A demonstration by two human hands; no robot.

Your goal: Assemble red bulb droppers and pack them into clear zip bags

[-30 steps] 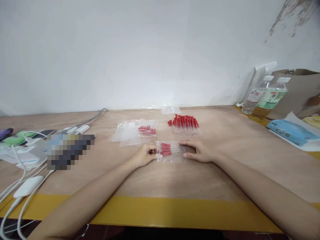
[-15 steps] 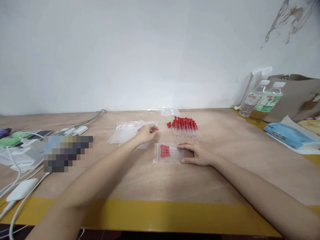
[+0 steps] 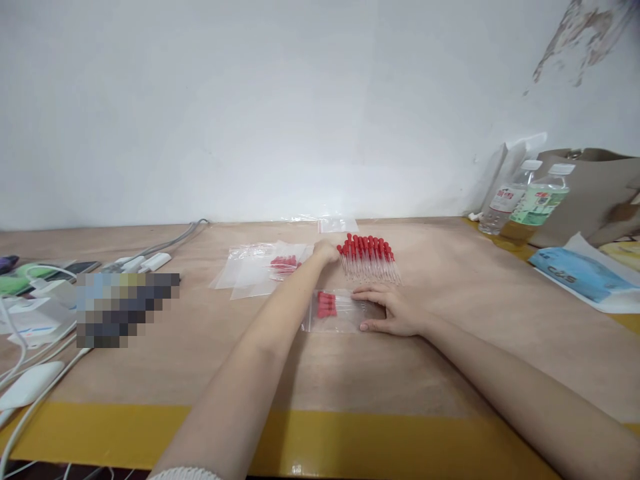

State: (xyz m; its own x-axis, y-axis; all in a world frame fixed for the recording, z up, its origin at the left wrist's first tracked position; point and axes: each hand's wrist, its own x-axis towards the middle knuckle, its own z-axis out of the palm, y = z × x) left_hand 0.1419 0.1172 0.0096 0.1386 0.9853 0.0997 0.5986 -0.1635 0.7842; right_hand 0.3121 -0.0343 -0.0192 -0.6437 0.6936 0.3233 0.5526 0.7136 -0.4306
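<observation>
My left hand [image 3: 327, 252] reaches to the left edge of a pile of glass droppers with red rubber bulbs [image 3: 367, 248]. Its fingers are mostly hidden behind the hand, so I cannot tell whether they grip one. My right hand [image 3: 393, 311] lies with thumb and fingers apart on the right end of a clear zip bag [image 3: 345, 324]. Inside that bag several droppers [image 3: 327, 305] lie side by side, bulbs to the left. Left of it, more clear bags [image 3: 245, 272] are stacked, and red bulbs [image 3: 285, 265] show on the top one.
Cables and white chargers [image 3: 43, 320] crowd the left side. Two plastic bottles [image 3: 537, 203], a grey bag [image 3: 595, 200] and a blue tissue pack [image 3: 580, 270] stand or lie at the right. Another clear bag [image 3: 339, 226] lies by the wall.
My left hand has moved right and away from me, from beside the stacked bags to the dropper pile, uncovering red bulbs on the stack. My right hand stays on the bag.
</observation>
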